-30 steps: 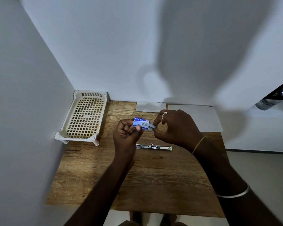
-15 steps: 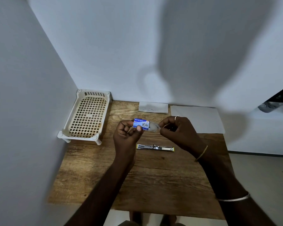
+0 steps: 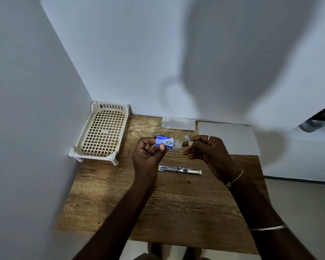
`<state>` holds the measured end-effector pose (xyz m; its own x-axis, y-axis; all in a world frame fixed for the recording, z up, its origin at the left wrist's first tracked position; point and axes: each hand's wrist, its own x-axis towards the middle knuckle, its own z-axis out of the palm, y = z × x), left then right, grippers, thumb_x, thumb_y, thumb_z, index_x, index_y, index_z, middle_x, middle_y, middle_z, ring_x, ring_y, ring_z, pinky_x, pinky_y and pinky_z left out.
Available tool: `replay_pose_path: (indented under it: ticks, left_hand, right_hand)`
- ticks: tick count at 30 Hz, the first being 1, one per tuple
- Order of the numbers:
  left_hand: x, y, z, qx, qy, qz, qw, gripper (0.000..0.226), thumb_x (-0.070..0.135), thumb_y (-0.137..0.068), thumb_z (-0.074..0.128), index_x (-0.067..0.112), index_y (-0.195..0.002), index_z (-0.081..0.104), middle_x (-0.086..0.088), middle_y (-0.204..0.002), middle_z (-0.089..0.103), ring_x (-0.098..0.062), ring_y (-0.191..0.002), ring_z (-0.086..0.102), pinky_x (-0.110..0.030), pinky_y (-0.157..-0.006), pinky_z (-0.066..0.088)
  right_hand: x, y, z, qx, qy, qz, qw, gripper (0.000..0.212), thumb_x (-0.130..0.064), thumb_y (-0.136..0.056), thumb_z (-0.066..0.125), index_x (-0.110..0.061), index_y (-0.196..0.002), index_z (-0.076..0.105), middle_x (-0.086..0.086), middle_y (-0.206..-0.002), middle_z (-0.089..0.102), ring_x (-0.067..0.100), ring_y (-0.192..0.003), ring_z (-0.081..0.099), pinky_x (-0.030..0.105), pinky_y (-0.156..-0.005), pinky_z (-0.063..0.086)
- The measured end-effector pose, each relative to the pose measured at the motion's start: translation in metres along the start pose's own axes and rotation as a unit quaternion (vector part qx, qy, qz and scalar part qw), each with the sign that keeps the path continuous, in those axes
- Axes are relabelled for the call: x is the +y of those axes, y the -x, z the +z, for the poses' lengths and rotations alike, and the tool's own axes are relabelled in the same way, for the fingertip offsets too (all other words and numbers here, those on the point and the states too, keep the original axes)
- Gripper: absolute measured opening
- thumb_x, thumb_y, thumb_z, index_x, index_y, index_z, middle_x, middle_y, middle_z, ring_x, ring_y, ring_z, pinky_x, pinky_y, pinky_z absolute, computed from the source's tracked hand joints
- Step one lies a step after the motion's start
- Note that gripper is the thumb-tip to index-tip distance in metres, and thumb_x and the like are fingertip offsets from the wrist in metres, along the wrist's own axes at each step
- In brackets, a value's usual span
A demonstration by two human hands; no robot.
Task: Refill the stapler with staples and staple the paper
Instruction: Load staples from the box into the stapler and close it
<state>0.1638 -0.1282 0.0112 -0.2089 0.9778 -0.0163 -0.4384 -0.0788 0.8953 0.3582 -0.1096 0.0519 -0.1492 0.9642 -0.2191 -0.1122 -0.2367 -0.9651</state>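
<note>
Walls of plain white plaster close you into a corner, one running along your left and one straight ahead, with a broad soft shadow cast across the far one. Your rough-grained brown wooden table (image 3: 176,209) fills the corner beneath them, its surface streaked with darker knots. At its far left sits a cream plastic basket tray (image 3: 101,132), rectangular, with a square lattice floor and short stubby legs, pushed against the left wall. At the far right lies a large white sheet of paper (image 3: 231,139), flat, one corner hanging past the table edge; just left of it, against the back wall, rests a smaller white paper slip (image 3: 178,123) with faint marks.

Near the table's middle lies your long thin metal stapler (image 3: 180,169), opened out flat, silvery with yellow tips at both ends, well apart from the paper.

Above it, your left hand (image 3: 148,154) is curled, thumb and fingers pinching a small blue cardboard staple box (image 3: 165,142), whose pale inner tray juts out toward the right. Your right hand (image 3: 206,149), a ring on one finger, has its fingertips closed on a small grey strip of staples (image 3: 186,138) just beside that tray.
</note>
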Motion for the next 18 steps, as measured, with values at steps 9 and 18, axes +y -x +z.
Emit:
replay_pose_path:
  ticks: [9,18]
  left_hand:
    - [-0.007,0.0,-0.008,0.022,-0.023,0.007,0.999,0.043,-0.009,-0.084,0.074,0.002,-0.122,0.058,-0.016,-0.106,0.073,-0.025,-0.099,0.072,-0.036,-0.085,0.057]
    - [-0.031,0.023,-0.046,0.065,-0.212,0.041,0.974,0.055,0.013,-0.075,0.091,0.019,-0.124,0.068,0.005,-0.117,0.075,-0.015,-0.108,0.072,-0.033,-0.089,0.061]
  right_hand:
    - [0.01,0.003,0.018,0.033,-0.012,-0.039,0.999,0.008,-0.005,-0.089,0.072,-0.009,-0.092,0.077,0.019,-0.091,0.077,0.032,-0.09,0.076,0.031,-0.073,0.062]
    - [0.043,-0.017,0.038,0.017,0.03,-0.02,0.999,0.009,-0.009,-0.088,0.073,-0.016,-0.087,0.077,0.013,-0.088,0.078,0.028,-0.087,0.076,0.035,-0.074,0.063]
